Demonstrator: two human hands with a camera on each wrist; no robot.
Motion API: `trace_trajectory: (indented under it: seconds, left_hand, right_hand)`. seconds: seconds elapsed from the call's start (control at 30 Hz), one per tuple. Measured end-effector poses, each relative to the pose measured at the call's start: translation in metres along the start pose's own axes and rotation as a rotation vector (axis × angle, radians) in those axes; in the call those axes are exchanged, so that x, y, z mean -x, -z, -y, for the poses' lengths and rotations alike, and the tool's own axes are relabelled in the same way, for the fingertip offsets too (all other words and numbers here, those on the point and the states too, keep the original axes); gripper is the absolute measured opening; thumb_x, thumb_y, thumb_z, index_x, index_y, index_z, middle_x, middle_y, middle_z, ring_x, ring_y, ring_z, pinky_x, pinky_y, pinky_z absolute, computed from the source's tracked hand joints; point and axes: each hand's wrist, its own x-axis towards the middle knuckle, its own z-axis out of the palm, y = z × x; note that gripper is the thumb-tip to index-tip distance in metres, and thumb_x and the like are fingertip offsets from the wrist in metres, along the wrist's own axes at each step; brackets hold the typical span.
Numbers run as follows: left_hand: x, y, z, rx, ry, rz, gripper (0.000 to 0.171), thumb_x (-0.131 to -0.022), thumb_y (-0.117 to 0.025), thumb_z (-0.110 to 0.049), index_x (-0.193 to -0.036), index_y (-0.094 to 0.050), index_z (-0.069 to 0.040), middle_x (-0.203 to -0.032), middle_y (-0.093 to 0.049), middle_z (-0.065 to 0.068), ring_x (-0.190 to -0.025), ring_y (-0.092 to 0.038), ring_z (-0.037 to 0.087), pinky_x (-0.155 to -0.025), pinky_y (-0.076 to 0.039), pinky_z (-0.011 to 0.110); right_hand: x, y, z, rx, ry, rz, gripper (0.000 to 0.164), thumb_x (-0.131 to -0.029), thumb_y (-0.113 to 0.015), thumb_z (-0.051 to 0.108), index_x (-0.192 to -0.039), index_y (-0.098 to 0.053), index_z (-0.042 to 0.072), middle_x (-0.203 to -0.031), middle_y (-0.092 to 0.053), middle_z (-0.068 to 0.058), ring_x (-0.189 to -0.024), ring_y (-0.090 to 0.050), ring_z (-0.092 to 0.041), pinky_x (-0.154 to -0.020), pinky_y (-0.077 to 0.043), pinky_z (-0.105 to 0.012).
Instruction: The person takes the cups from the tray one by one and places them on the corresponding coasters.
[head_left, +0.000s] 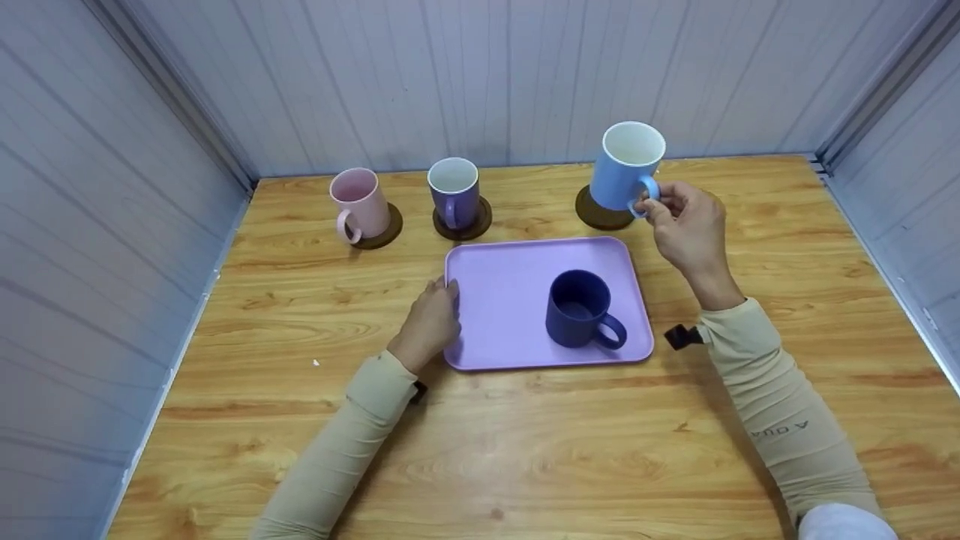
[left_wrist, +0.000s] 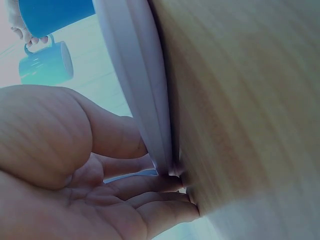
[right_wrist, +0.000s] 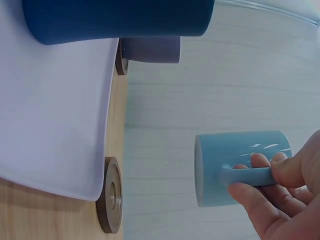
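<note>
My right hand (head_left: 694, 225) pinches the handle of a light blue mug (head_left: 626, 169), white inside. In the right wrist view the mug (right_wrist: 245, 145) hangs apart from a round dark coaster (right_wrist: 111, 195), thumb and fingers on its handle. My left hand (head_left: 431, 322) holds the left edge of a pink-purple tray (head_left: 499, 300). The left wrist view shows the thumb at one side of the tray rim (left_wrist: 135, 75) and the fingers reaching to its underside. On the tray's right half stands a navy mug (head_left: 574, 315), handle toward the lower right.
Along the back, a pink mug (head_left: 361, 206) and a purple mug (head_left: 455, 196) stand on brown coasters. A third coaster (head_left: 600, 210) lies below the raised mug. Pale panelled walls (head_left: 480, 82) enclose the wooden table (head_left: 480, 450) at the back and sides.
</note>
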Motion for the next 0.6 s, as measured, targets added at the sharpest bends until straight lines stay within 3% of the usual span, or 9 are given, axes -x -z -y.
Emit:
trace_trajectory:
  seconds: [0.13,0.33,0.43,0.6]
  left_hand:
    - [0.0,-0.001,0.0,0.001,0.005,-0.003,0.062,-0.09,-0.059,0.007,-0.151,-0.045,0.009,-0.155,-0.044,0.03,-0.143,-0.042,0.048,-0.118,-0.037,0.052]
    - [-0.001,-0.002,0.0,0.002,0.008,0.021,0.064,-0.089,-0.059,0.006,-0.152,-0.044,0.008,-0.157,-0.042,0.03,-0.145,-0.039,0.049,-0.119,-0.035,0.053]
    - [-0.001,-0.001,0.001,0.001,0.011,0.024,0.064,-0.09,-0.059,0.006,-0.152,-0.044,0.008,-0.157,-0.041,0.03,-0.145,-0.04,0.048,-0.118,-0.036,0.052]
    - [-0.001,0.0,0.001,0.005,0.01,0.019,0.065,-0.089,-0.058,0.008,-0.152,-0.043,0.009,-0.157,-0.041,0.03,-0.145,-0.039,0.049,-0.118,-0.036,0.051]
  right_hand:
    - [-0.006,-0.001,0.0,0.019,-0.022,-0.005,0.017,-0.099,-0.067,0.011,-0.112,-0.075,0.001,-0.099,-0.078,-0.011,-0.081,-0.069,-0.003,-0.071,-0.053,-0.015]
    - [-0.017,-0.007,-0.003,0.097,-0.023,-0.044,0.014,-0.097,-0.069,0.012,-0.106,-0.078,0.007,-0.091,-0.08,-0.002,-0.073,-0.063,0.006,-0.08,-0.039,-0.021]
    - [-0.022,-0.011,-0.007,0.072,-0.046,-0.033,0.015,-0.097,-0.068,0.012,-0.107,-0.077,0.006,-0.091,-0.079,-0.001,-0.075,-0.065,0.003,-0.079,-0.042,-0.018]
    - [-0.031,-0.02,-0.017,-0.008,-0.07,-0.018,0.017,-0.098,-0.065,0.008,-0.109,-0.074,-0.001,-0.094,-0.078,-0.008,-0.08,-0.071,-0.008,-0.065,-0.051,-0.014]
